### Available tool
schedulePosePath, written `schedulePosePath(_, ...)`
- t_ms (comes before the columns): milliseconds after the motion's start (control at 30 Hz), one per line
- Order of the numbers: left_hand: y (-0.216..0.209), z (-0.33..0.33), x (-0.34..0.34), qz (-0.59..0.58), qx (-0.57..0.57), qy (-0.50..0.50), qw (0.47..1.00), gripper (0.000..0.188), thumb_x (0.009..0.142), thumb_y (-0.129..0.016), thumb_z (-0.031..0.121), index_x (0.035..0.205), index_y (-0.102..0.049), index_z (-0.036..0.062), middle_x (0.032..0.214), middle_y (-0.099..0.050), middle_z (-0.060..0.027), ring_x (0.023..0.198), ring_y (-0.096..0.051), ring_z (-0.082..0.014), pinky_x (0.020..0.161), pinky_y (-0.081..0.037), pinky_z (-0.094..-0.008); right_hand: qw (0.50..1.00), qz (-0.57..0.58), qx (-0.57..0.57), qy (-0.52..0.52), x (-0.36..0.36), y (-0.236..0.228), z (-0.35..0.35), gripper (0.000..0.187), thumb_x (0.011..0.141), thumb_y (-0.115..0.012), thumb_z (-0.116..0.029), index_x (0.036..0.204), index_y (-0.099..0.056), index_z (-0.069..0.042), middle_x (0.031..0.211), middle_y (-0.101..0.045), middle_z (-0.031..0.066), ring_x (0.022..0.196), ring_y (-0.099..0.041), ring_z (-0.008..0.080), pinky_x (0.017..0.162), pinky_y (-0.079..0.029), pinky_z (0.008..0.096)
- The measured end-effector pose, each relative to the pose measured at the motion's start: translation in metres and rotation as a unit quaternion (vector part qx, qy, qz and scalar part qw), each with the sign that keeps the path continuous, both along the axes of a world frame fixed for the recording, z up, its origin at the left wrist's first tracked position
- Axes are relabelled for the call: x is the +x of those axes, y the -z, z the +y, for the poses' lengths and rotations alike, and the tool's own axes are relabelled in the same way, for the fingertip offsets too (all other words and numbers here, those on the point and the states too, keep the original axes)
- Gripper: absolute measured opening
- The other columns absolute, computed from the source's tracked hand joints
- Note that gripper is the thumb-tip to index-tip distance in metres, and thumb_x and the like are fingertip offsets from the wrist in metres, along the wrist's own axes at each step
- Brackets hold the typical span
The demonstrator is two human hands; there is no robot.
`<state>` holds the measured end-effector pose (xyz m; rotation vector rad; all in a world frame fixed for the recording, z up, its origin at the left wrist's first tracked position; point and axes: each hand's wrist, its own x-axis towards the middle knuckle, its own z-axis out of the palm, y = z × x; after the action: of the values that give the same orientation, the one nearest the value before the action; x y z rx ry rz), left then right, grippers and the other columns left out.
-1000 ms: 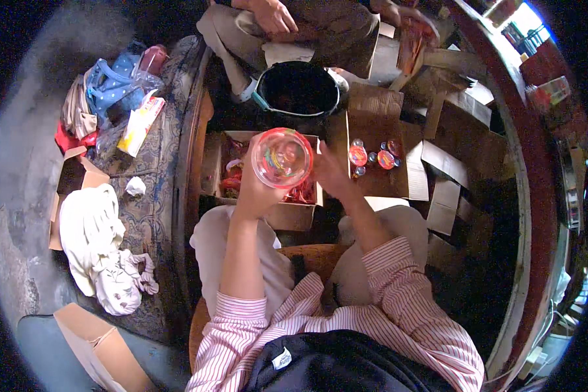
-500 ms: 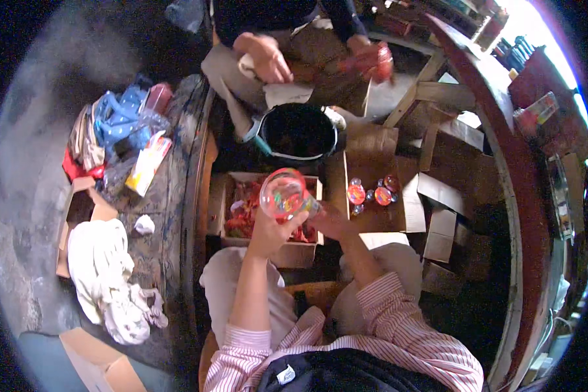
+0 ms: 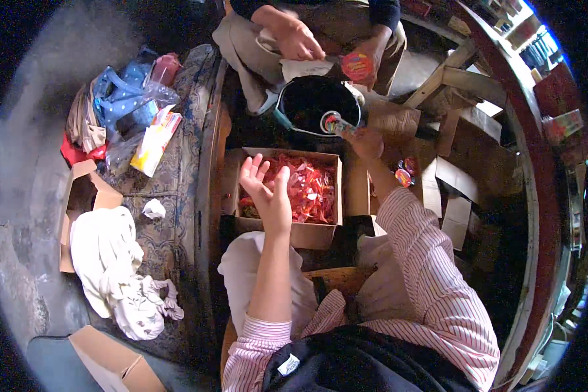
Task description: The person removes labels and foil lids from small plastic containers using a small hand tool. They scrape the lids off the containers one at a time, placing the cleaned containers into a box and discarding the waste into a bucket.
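My left hand (image 3: 268, 199) is empty, palm up with its fingers apart, above a cardboard box (image 3: 317, 235). Red, shiny wrapper-like scraps (image 3: 310, 189) fill that box. With my right arm stretched forward, my right hand (image 3: 367, 142) grips a clear jar (image 3: 341, 125) with red and green colour showing at its round end. The jar lies tilted, its round end over the near right rim of a black bucket (image 3: 284, 121). The bucket's inside is too dark to make out.
Across from me a seated person's hand (image 3: 366, 55) holds a round red object (image 3: 358, 66). Similar shiny jars (image 3: 405, 172) stand in a box on my right, partly behind my sleeve. A cushioned bench (image 3: 160, 235) at left carries bags, a yellow-white packet (image 3: 155, 147) and white cloth (image 3: 104, 255).
My left hand has come off the clear jar and opened. My right hand has carried the jar forward to the bucket. The person opposite has brought the red object lower and inward.
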<state>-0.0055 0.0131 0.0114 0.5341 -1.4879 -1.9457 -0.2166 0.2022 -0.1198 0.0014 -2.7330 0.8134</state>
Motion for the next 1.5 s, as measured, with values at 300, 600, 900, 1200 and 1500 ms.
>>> schedulePosePath(300, -0.013, 0.000, 0.003, 0.015, 0.051, 0.015, 0.998, 0.038, 0.082, -0.055, 0.008, 0.115, -0.039, 0.0037, 0.111, -0.044, -0.0101, 0.100, -0.043, -0.0165, 0.091, -0.036, -0.0299, 0.996, 0.043, 0.072, 0.035, 0.006, -0.001, -0.008, 0.043, 0.054, -0.074, -0.048, 0.059, -0.063, -0.007, 0.062, -0.061, 0.0114, 0.058, -0.060, 0.0293, 0.058, -0.048, 0.0399)
schedulePosePath(600, -0.012, -0.006, 0.005, 0.006, 0.038, 0.010, 0.999, 0.034, 0.082, -0.055, 0.007, 0.113, -0.041, 0.0043, 0.105, -0.046, -0.0085, 0.094, -0.045, -0.0140, 0.089, -0.036, -0.0279, 0.989, -0.134, 0.042, 0.054, 0.015, -0.031, 0.000, 0.044, 0.058, -0.068, -0.053, 0.074, -0.069, -0.012, 0.086, -0.064, 0.0162, 0.081, -0.062, 0.0293, 0.070, -0.049, 0.0370)
schedulePosePath(900, -0.003, 0.012, -0.014, -0.017, 0.050, 0.013, 0.999, 0.033, 0.082, -0.054, 0.008, 0.112, -0.043, 0.0028, 0.105, -0.050, -0.0082, 0.095, -0.048, -0.0134, 0.084, -0.038, -0.0256, 0.969, -0.178, 0.042, 0.166, -0.022, 0.020, 0.114, 0.048, 0.067, -0.065, -0.048, 0.086, -0.067, -0.004, 0.081, -0.065, 0.0119, 0.076, -0.062, 0.0229, 0.070, -0.047, 0.0331)
schedulePosePath(1200, 0.008, -0.018, 0.003, -0.071, 0.010, -0.014, 0.997, 0.037, 0.080, -0.057, 0.025, 0.112, -0.046, 0.0090, 0.108, -0.052, -0.0016, 0.097, -0.047, -0.0112, 0.077, -0.034, -0.0242, 0.938, 0.328, -0.093, -0.062, 0.103, -0.246, 0.173, 0.028, 0.062, -0.076, -0.025, 0.073, -0.063, -0.003, 0.071, -0.062, 0.0071, 0.064, -0.058, 0.0161, 0.059, -0.045, 0.0287)
schedulePosePath(1500, 0.044, -0.036, 0.008, -0.016, -0.047, 0.001, 0.999, 0.033, 0.081, -0.058, 0.010, 0.110, -0.043, 0.0028, 0.102, -0.049, -0.0066, 0.094, -0.047, -0.0146, 0.084, -0.039, -0.0268, 0.919, 0.305, 0.079, 0.237, 0.153, -0.484, 0.263, 0.021, 0.079, -0.062, -0.018, 0.099, -0.064, -0.016, 0.086, -0.063, 0.0060, 0.070, -0.059, 0.0139, 0.067, -0.048, 0.0294)
